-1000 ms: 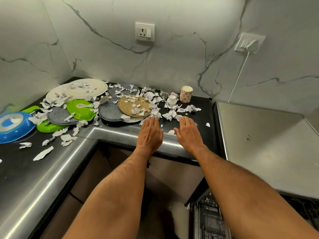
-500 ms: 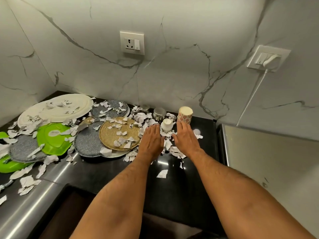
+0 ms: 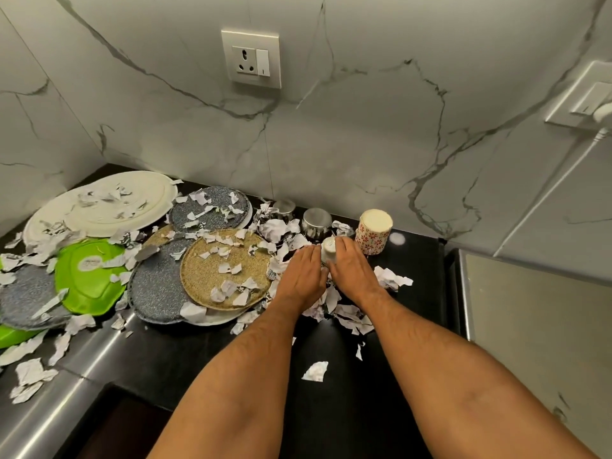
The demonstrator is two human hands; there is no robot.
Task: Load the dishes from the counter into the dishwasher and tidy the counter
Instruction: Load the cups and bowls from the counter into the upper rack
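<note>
On the black counter (image 3: 347, 389) both my hands lie palm down among torn paper scraps (image 3: 351, 314). A small upturned white cup (image 3: 329, 249) stands between them; my left hand (image 3: 301, 276) touches its left side and my right hand (image 3: 352, 273) its right side, fingers straight. To the left lie overlapping plates: a gold one (image 3: 212, 270), grey speckled ones (image 3: 155, 293), a green one (image 3: 87, 276) and white ones (image 3: 126, 200), all strewn with scraps. A flower-patterned cup (image 3: 373, 236) stands upside down just right of my right hand.
Two upturned steel bowls (image 3: 316, 221) sit against the marble wall behind the white cup. A steel appliance top (image 3: 536, 326) lies to the right. A wall socket (image 3: 251, 59) is above. A loose scrap (image 3: 315, 372) lies near the counter's front.
Both hands slid forward from the counter's front edge into the scraps and closed in on either side of the white cup. The view moved closer to the wall.
</note>
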